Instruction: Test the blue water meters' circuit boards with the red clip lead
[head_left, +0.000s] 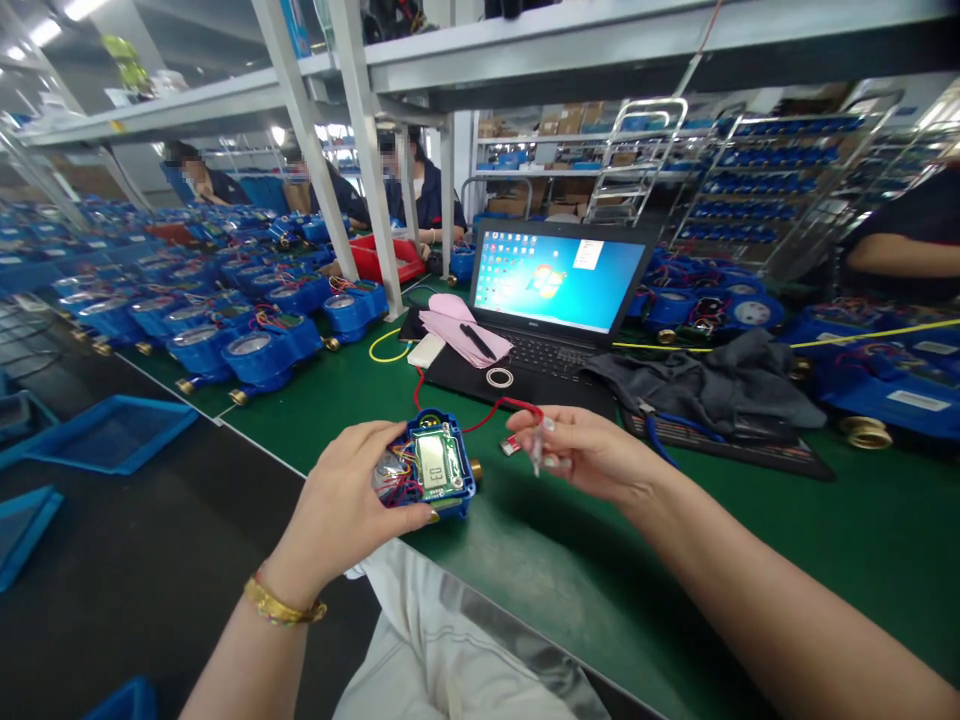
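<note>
My left hand [349, 495] is wrapped round the left side of a blue water meter [461, 505] near the table's front edge. The meter's cover is off, showing a small display [433, 465], a green circuit board and coloured wires. To its right, my right hand [589, 450] is closed in a pinch on a thin, pale connector [537, 448] at the end of a red cable [514, 402]. The connector is held apart from the meter, above the table. The cable runs back toward a white box [426, 351] beside the laptop.
Behind stands an open laptop [555, 280] with pink paper [457, 325] and a pen on it. A dark cloth [720, 380] lies at right. Rows of blue meters [262, 355] fill the left. Shelf posts [367, 160] rise behind the table [525, 580]. Several people sit beyond.
</note>
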